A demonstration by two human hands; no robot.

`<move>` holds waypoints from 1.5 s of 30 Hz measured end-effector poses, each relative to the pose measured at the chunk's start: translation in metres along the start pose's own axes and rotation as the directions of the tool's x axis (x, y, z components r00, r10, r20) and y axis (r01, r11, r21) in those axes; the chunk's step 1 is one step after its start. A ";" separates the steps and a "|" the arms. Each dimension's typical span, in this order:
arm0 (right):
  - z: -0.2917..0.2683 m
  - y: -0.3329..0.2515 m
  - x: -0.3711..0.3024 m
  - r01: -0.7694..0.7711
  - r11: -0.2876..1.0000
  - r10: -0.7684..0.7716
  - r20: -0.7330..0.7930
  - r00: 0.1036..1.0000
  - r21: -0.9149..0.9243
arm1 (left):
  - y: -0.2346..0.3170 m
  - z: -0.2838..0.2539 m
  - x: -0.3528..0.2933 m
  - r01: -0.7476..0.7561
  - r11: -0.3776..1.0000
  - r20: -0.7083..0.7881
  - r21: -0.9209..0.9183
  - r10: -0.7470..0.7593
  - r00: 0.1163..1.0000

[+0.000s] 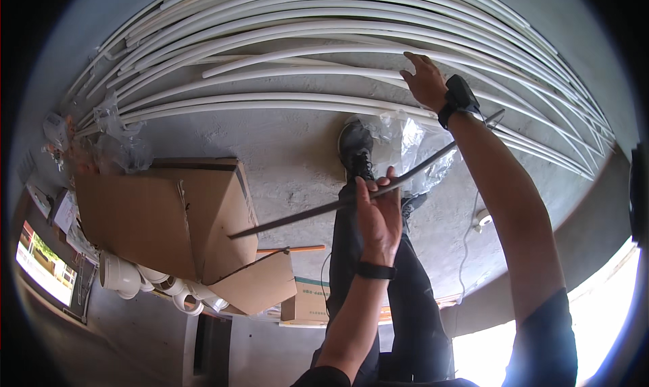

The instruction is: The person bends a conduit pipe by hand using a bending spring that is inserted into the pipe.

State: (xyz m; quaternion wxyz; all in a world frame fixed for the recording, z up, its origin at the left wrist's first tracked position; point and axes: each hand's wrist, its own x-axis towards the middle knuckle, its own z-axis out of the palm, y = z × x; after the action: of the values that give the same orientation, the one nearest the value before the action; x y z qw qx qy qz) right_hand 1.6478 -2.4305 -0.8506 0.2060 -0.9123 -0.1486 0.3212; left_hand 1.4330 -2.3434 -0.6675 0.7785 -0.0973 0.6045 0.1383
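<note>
My left hand (380,218) is closed around a long, thin, dark grey rod (297,216), its palm turned up and its fingers curled over the rod. The rod slants from beside a cardboard box (142,218) at the lower left up to the right, where it passes behind my right forearm. My right hand (427,84) reaches out with its fingers apart, holding nothing. It is over the nearer of several long white pipes (291,73) lying on the floor; whether it touches one I cannot tell.
Crumpled clear plastic wrap (412,140) lies by my shoe (355,147), and more plastic (122,143) sits at the left. White pipe fittings (122,275) are heaped beside the open box. A smaller carton (307,302) and a thin cable (465,245) are nearby.
</note>
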 end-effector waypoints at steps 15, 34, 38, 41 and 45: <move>0.012 0.021 0.049 0.197 0.756 -0.240 0.016 0.971 -0.625 | -0.017 0.015 -0.009 0.070 0.995 0.007 0.073 -0.071 0.997; 0.022 0.023 -0.020 0.120 0.884 -0.223 -0.183 0.957 -0.452 | -0.005 0.006 -0.002 0.104 0.983 0.140 0.152 -0.126 0.982; 0.017 0.029 -0.017 0.058 0.874 -0.223 -0.292 0.930 -0.483 | -0.014 0.011 -0.002 0.121 0.984 0.180 0.133 -0.144 0.973; 0.021 0.037 -0.019 0.075 0.911 -0.187 -0.243 0.952 -0.406 | -0.015 0.017 -0.008 0.098 0.976 0.131 0.193 -0.125 0.984; 0.036 0.028 -0.023 0.108 0.931 -0.124 -0.025 0.992 -0.350 | -0.005 0.014 -0.005 0.081 0.979 0.181 0.185 -0.115 0.977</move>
State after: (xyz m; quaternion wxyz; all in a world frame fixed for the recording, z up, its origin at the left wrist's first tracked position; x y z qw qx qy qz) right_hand 1.6107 -2.4542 -0.8773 0.0636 -0.9313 -0.2517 0.2555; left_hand 1.4466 -2.3439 -0.6590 0.8443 -0.0437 0.5313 0.0542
